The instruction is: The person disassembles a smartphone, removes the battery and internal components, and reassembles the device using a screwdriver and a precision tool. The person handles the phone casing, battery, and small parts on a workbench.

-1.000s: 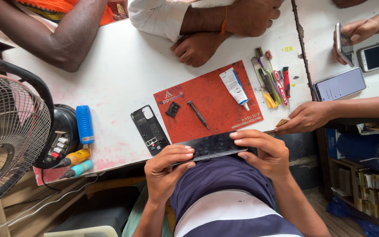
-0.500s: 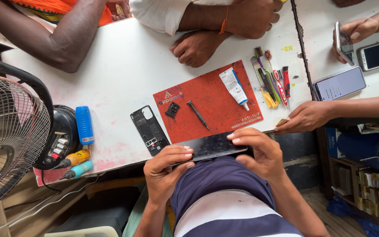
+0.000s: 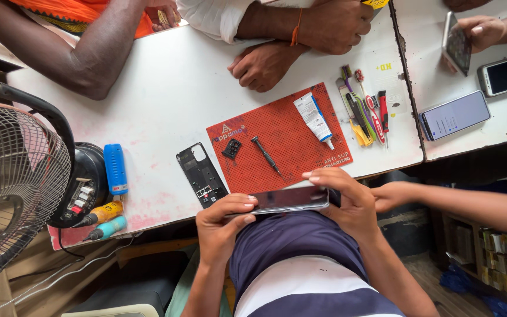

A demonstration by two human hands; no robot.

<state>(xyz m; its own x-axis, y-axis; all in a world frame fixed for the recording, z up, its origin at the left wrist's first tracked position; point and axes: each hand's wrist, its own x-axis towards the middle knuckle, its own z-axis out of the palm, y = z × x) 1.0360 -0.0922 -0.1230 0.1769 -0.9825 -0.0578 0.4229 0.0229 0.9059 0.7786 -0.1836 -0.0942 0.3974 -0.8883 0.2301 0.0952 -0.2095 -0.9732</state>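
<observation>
2 hands grip a dark smartphone (image 3: 286, 200) edge-on at the near rim of the white table (image 3: 165, 100), just above the person's lap. The left hand (image 3: 221, 226) curls around its left end, fingertips pressed over the top edge; the right hand (image 3: 347, 202) wraps the right end, fingers spread across the upper face. Both are closed on the phone, holding it level from either end, a hold that looks meant to steady the thin body or work along its edge.

Just beyond it lies a red anti-slip mat (image 3: 291, 152), its pimpled surface keeping small parts from rolling: a black screwdriver (image 3: 266, 155), a small black component (image 3: 232, 148) and a white glue tube (image 3: 313, 119) rest on it. Beside the mat's left edge sits a black phone back frame (image 3: 202, 174), flat on the table. A cluster of coloured tools (image 3: 364, 114) lies near the mat's right edge, within reach. At the far left stand a fan (image 3: 13, 182) and a blue cylinder (image 3: 115, 169). Other people's arms rest along the far edge.
</observation>
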